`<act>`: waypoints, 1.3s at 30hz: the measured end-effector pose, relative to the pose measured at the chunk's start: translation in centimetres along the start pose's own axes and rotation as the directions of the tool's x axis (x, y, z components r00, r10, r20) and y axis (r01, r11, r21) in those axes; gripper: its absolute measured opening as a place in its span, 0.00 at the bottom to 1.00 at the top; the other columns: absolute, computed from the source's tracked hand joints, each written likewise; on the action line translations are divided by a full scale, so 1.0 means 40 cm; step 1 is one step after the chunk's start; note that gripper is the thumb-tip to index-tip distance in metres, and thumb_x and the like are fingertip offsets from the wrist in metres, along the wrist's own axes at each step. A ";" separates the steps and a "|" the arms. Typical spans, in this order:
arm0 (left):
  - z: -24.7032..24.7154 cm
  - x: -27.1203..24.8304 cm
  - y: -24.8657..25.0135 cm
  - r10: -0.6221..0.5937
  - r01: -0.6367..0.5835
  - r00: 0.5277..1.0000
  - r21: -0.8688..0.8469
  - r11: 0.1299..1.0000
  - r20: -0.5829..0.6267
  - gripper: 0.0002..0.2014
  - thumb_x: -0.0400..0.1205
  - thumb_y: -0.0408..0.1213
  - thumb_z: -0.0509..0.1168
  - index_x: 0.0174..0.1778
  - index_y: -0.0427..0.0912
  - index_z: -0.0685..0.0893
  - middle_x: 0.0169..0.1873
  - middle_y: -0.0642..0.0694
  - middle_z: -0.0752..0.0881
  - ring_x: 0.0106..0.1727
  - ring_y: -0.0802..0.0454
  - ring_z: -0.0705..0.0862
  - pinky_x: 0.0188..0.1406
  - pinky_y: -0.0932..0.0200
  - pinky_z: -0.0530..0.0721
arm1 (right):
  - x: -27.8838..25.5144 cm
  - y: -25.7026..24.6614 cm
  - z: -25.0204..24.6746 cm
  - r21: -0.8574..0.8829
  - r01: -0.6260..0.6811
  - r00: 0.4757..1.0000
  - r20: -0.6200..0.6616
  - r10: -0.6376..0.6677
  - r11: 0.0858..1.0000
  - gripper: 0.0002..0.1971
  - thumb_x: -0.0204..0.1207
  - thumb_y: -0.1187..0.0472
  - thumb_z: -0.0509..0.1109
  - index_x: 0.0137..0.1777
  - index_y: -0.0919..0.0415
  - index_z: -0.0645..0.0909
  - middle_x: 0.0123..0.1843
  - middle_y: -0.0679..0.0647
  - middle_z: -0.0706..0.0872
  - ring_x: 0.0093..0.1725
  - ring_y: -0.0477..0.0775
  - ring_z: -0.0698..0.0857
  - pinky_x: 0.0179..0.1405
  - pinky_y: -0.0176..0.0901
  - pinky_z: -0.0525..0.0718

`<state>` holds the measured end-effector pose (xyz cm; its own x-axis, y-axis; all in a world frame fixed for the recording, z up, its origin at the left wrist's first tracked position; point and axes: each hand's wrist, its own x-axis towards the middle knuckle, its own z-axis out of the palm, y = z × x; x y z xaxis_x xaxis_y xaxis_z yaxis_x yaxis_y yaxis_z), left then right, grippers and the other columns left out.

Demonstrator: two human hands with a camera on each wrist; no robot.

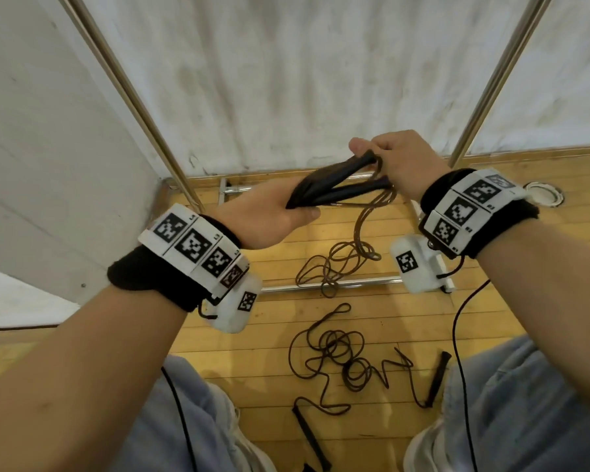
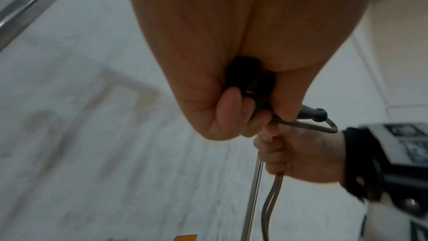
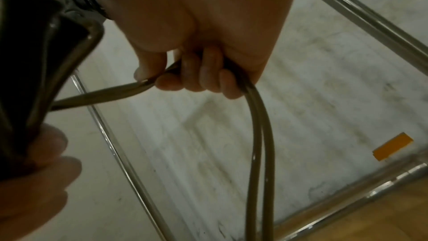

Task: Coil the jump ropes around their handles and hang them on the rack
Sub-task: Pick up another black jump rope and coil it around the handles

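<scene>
My left hand (image 1: 280, 212) grips the butt ends of two black handles (image 1: 338, 189) of a jump rope, held together in a narrow V. My right hand (image 1: 392, 158) holds the handles' tips and curls round a doubled strand of the brown rope (image 3: 257, 135). From there the rope (image 1: 361, 226) hangs down to a loose pile (image 1: 338, 267) on the floor. In the left wrist view my fingers (image 2: 227, 109) wrap the handles (image 2: 245, 76). A second jump rope (image 1: 341, 356) lies tangled on the floor near my feet, with its black handles (image 1: 438, 376) apart.
The steel rack has two slanting uprights (image 1: 133, 107) (image 1: 498, 80) and base bars (image 1: 321, 286) on the wooden floor, against a white wall. A round white floor fitting (image 1: 542, 195) sits at the right. My knees in light jeans frame the lower rope.
</scene>
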<state>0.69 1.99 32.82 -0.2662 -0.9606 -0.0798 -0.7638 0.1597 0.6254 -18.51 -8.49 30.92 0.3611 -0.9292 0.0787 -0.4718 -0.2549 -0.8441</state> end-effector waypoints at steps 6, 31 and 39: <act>-0.023 -0.004 0.011 -0.108 0.059 0.980 -0.274 0.960 -0.167 0.10 0.85 0.43 0.62 0.52 0.39 0.83 0.31 0.48 0.77 0.32 0.50 0.76 0.36 0.49 0.82 | -0.023 0.015 0.056 0.009 -0.028 0.995 0.093 0.027 1.000 0.26 0.80 0.38 0.57 0.29 0.57 0.73 0.23 0.47 0.71 0.21 0.45 0.65 0.25 0.35 0.67; 0.034 0.058 -0.121 -0.281 0.407 0.813 0.152 0.901 -0.510 0.10 0.87 0.46 0.56 0.51 0.43 0.67 0.39 0.44 0.78 0.38 0.43 0.78 0.33 0.52 0.73 | -0.112 -0.107 0.176 -0.246 0.139 0.932 0.360 -0.043 0.959 0.16 0.85 0.53 0.54 0.39 0.58 0.73 0.29 0.48 0.73 0.30 0.48 0.72 0.28 0.40 0.66; 0.043 0.031 -0.156 -0.289 0.392 0.808 0.101 0.915 -0.513 0.08 0.85 0.47 0.60 0.46 0.48 0.71 0.31 0.53 0.75 0.38 0.46 0.78 0.36 0.55 0.72 | -0.111 -0.095 0.141 -0.363 0.172 0.961 0.264 -0.076 0.916 0.25 0.86 0.47 0.50 0.28 0.57 0.65 0.24 0.49 0.67 0.24 0.47 0.67 0.25 0.38 0.61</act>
<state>4.11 0.19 27.50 0.3071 -0.9394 0.1526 -0.8625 -0.2070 0.4619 -13.77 -1.86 30.77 0.5955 -0.8034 -0.0005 -0.6618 -0.4902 -0.5673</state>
